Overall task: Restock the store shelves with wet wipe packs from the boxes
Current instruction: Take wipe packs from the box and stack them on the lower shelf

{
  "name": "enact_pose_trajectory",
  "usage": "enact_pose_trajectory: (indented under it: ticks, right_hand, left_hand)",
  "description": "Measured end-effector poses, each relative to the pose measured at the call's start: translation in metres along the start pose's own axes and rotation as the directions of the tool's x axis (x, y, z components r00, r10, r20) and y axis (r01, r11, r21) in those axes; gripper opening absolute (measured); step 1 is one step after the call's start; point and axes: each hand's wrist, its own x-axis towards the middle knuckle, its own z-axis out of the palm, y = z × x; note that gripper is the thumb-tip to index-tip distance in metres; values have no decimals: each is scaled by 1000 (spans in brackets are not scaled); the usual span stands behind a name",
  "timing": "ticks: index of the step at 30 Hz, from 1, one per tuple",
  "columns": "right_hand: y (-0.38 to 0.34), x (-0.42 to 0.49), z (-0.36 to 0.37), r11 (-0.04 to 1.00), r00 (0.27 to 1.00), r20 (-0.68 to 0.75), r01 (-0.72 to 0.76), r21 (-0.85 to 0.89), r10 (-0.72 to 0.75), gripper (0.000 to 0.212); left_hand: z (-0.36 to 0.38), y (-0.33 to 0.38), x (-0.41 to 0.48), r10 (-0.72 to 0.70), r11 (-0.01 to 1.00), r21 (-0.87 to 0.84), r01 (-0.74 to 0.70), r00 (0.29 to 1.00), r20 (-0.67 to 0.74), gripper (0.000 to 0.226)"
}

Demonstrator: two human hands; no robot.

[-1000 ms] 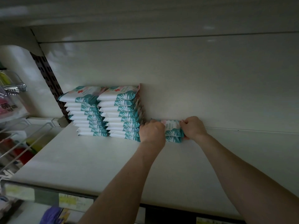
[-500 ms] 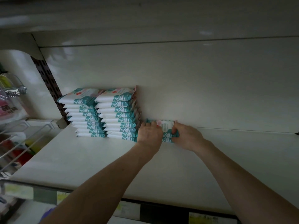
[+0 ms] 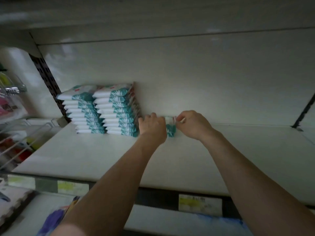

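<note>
Two tall stacks of white and teal wet wipe packs (image 3: 109, 109) stand side by side at the back left of a white shelf (image 3: 102, 157). Just right of them lies a low pile of the same packs (image 3: 170, 127), mostly hidden between my hands. My left hand (image 3: 152, 127) grips the pile's left end, close against the right stack. My right hand (image 3: 191, 124) pinches the pile's right end at its top edge. Both forearms reach up from the bottom of the view.
The shelf's white back wall (image 3: 204, 82) rises behind the packs. A dark perforated upright (image 3: 47, 82) stands left of the stacks. Wire baskets with coloured goods (image 3: 15, 133) sit at the left. Price labels (image 3: 199, 203) line the shelf's front edge; another shelf lies below.
My hands and the low pile have stayed beside the right stack. My right hand has shifted from cupping the pile's end to pinching its top right edge. The view has tilted slightly.
</note>
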Motion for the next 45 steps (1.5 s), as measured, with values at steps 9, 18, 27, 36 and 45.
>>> enact_pose_trajectory:
  ticks: [9, 18, 27, 36, 45]
  right_hand:
    - [38, -73, -16, 952, 975, -146, -123, 281, 169, 21]
    - [71, -150, -32, 899, 856, -323, -307, 311, 404, 25]
    - [65, -258, -25, 738, 546, -498, -534, 413, 674, 19]
    - [53, -417, -36, 540, 216, -573, -687, 486, 790, 18]
    - [50, -602, -44, 385, -87, -590, -679, 625, 803, 14]
  left_hand:
    - [9, 63, -49, -70, 785, -612, 96, 995, 67, 58]
    - [6, 117, -89, 220, 666, -735, -129, 975, 28, 58]
    - [2, 146, -164, 530, 534, -781, -324, 848, 10, 55]
    - [-11, 194, -293, 801, 361, -775, -518, 599, -28, 52]
    - [-26, 246, -472, 944, 186, -745, -640, 327, -45, 54]
